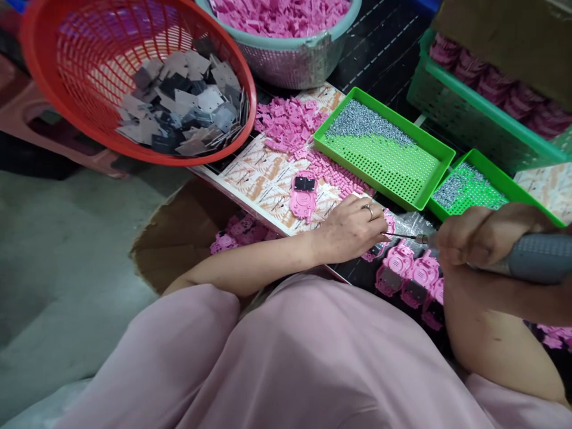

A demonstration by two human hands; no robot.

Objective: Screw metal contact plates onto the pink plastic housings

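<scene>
My left hand (357,229), with a ring on one finger, is closed over a pink plastic part (388,225) at the table's front edge. My right hand (485,233) is wrapped round a grey power screwdriver (538,257). Its thin bit points left and reaches the pink part by my left fingertips; the exact contact point is too small to tell. Several pink housings (422,271) with dark or grey plates lie in a row between my hands. Another pink housing (304,199) with a black plate lies left of my left hand.
Green trays of screws (426,179) (487,179) stand behind my hands. Loose pink pieces (290,125) lie beside them. A red basket (147,156) of plates is at the left, a pale basket (290,62) behind, a green crate (473,113) at the right, a cardboard box (165,238) below.
</scene>
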